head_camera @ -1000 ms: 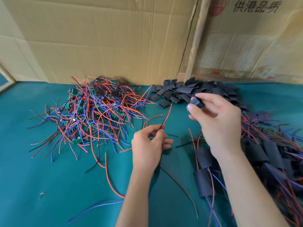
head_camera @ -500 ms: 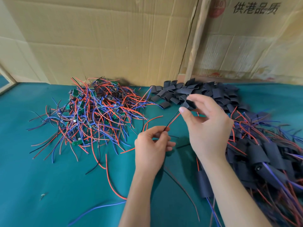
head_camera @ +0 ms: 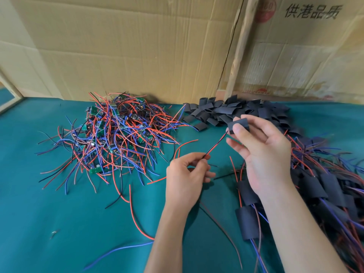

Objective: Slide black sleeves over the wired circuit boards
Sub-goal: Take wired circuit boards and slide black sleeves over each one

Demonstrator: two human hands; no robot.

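Black sleeve (head_camera: 239, 125), short flattened matte tube, pinched in right hand (head_camera: 262, 154).

Bright, even daylight here, soft and a little warm on the cardboard wall (head_camera: 137, 46). No harsh glare anywhere; the green tabletop (head_camera: 49, 213) reads flat and matte. Shadows are faint: a soft dark patch under the left hand (head_camera: 187, 182), a smudge behind the tangle of wires (head_camera: 114, 138) at the foot of the wall. Wide-angle bend is plain, the wall's creases and the wooden post (head_camera: 238, 50) leaning outward toward the corners. Centre is crisp; the sleeved pieces (head_camera: 334, 194) at the lower right edge go soft and smeared, and the forearms blur near the bottom.
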